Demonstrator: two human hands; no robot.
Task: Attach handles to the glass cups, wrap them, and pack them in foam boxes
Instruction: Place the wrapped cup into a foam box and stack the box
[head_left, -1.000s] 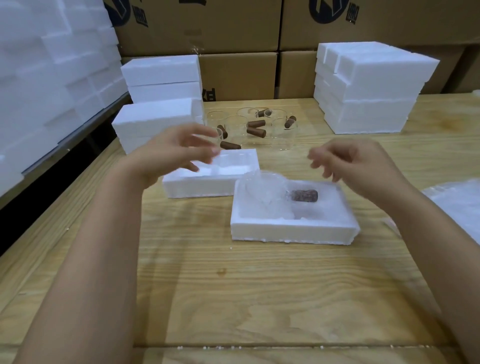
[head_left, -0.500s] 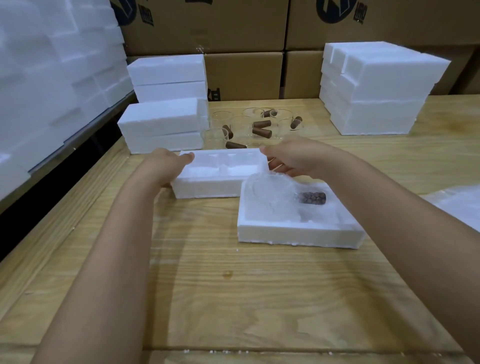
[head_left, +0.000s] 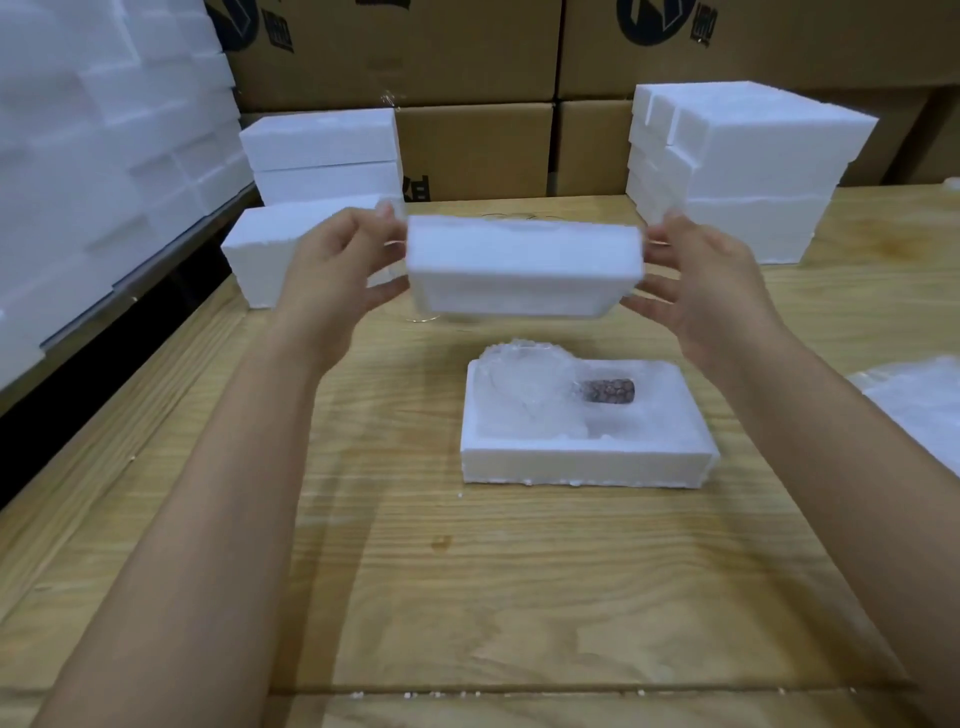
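Below the grips, nearer, a wrapped cup (head_left: 524, 389) lies in the open box (head_left: 587, 460) on the table (head_left: 467, 597); handle and wrapping look done. The left grip (head_left: 332, 270) and right grip (head_left: 711, 291) clamp the lid (head_left: 524, 270) by its ends; closing remains, I judge.

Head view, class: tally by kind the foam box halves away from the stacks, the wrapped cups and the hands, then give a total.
Foam box halves: 2, the held half gripped at its ends and the tray half on the table.
Wrapped cups: 1, the wrapped cup lying in the tray half.
Hands: 2, the left hand and the right hand.
Total: 5
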